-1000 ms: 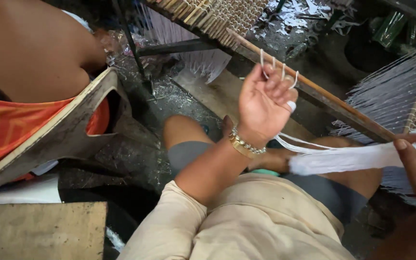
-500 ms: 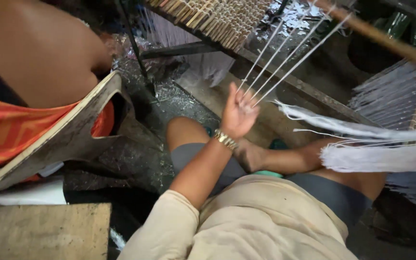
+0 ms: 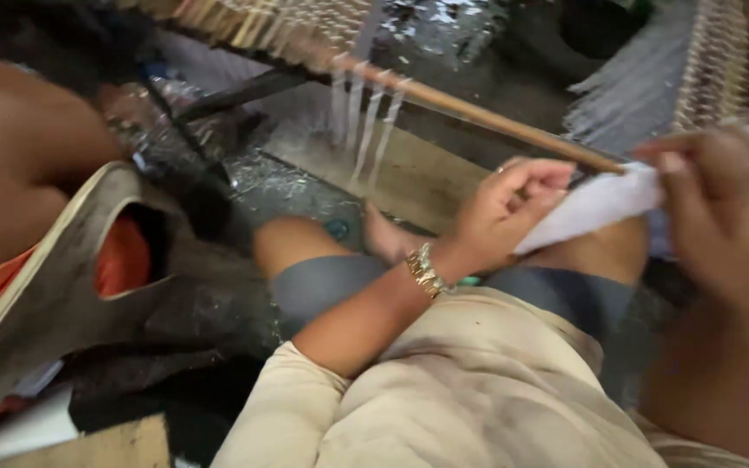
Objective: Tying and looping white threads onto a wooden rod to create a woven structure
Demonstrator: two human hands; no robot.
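White fibre fills both your hands: a soft, flat bundle of pale threads runs between them, stretched across your lap just above your bent knee. Your left hand is curled around the bundle's near end, fingers pressed together over it with the thumb underneath, so the threads are pinched rather than loosely draped. A gold-coloured beaded bracelet sits on that wrist. Your right hand is close to the camera and blurred; its fingers fold down over the far end of the same bundle, closed on it near the right edge of the view.

Just above your left hand's knuckles a long brown wooden rod slants across, and several white strands hang from it, apart from the bundle you hold. Behind the rod lies a plain wooden plank on the dark, glistening floor.

Your grey shorts and cream shirt fill the lower middle. To your left, another person in an orange garment sits on a worn grey plastic chair, well apart from your hands.
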